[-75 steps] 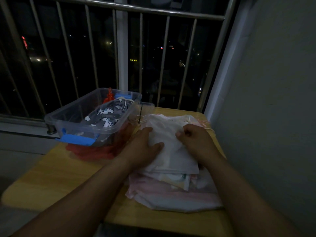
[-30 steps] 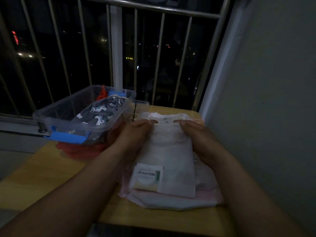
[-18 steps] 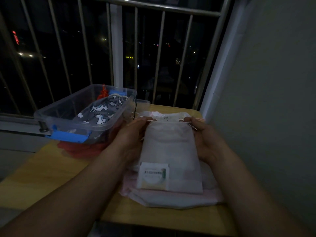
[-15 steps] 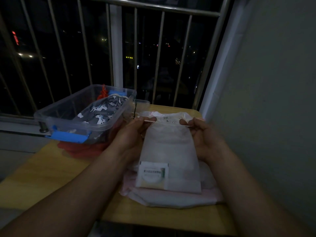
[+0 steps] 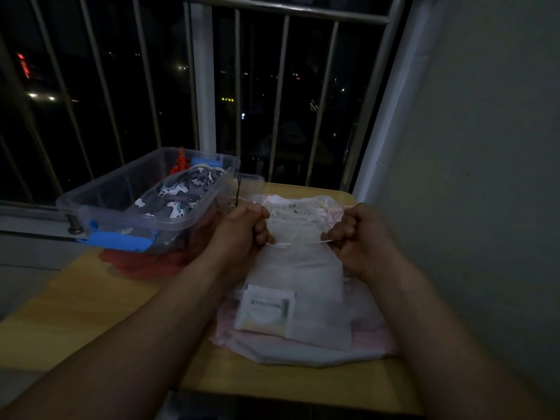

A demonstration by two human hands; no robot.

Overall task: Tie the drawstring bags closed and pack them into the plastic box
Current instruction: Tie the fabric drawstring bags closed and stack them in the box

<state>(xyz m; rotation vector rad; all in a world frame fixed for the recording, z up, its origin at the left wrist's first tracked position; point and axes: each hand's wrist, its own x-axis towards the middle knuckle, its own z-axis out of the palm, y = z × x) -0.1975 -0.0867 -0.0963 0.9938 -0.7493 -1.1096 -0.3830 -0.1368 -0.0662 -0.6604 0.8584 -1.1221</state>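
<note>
Your fingers (image 5: pixel 262 235) are curled tight on both sides: your left hand (image 5: pixel 242 234) and right hand (image 5: pixel 360 237) each pinch one end of the white drawstring (image 5: pixel 295 244), which runs taut between them across the neck of the white drawstring bag (image 5: pixel 303 277). That bag lies on a pile of pale bags (image 5: pixel 303 354) just right of the plastic box (image 5: pixel 100 201), with your left hand close to the box's wall. Inside the box lies a grey bag with white animal print (image 5: pixel 178 195).

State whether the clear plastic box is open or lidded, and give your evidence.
Open: the plastic box has no lid on, and a horse-print bag lies inside.
</note>
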